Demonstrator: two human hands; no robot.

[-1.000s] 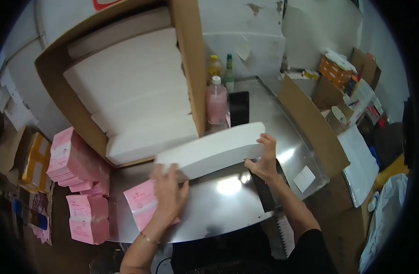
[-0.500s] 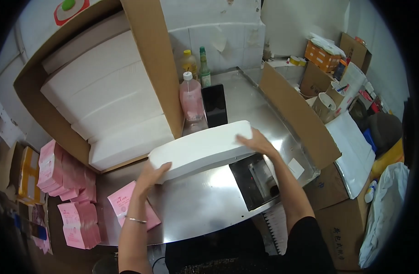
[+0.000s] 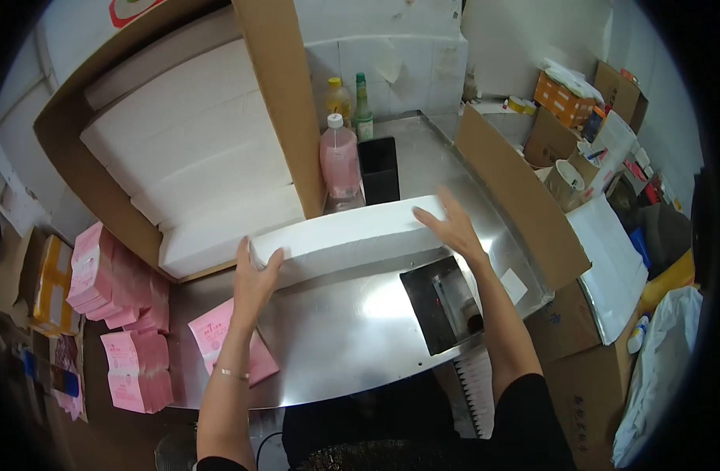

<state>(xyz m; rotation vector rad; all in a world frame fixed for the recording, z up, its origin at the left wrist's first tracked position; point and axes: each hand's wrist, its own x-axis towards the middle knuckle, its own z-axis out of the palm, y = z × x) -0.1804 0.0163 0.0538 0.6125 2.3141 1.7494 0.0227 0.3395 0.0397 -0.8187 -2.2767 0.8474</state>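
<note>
In the head view, a long white block (image 3: 348, 239) lay across the shiny metal desk (image 3: 352, 330), gripped at both ends: the left hand (image 3: 255, 276) was spread wide with its fingers wrapped over the block's left end, and the right hand (image 3: 453, 228) lay flat and open against the right end, palm pressing in. Just behind the block stood a pink bottle (image 3: 340, 161) with a white cap and a black box (image 3: 379, 169), close enough to crowd its far edge; a yellow bottle (image 3: 338, 98) and a green bottle (image 3: 363, 110) stood further back by the tiled wall. To the left, a big cardboard box (image 3: 277, 94) held a stack of similar white blocks (image 3: 195, 177), its flap rising right beside the held one. A dark rectangular opening (image 3: 442, 302) sat in the desk near the right forearm. A pink packet (image 3: 222, 334) lay by the left wrist, partly under the arm, and more pink packets (image 3: 113, 275) were piled off the desk's left edge. A cardboard flap (image 3: 517, 200) walled the right side. Clutter at the far right was too small and bent by the lens to make out.
</note>
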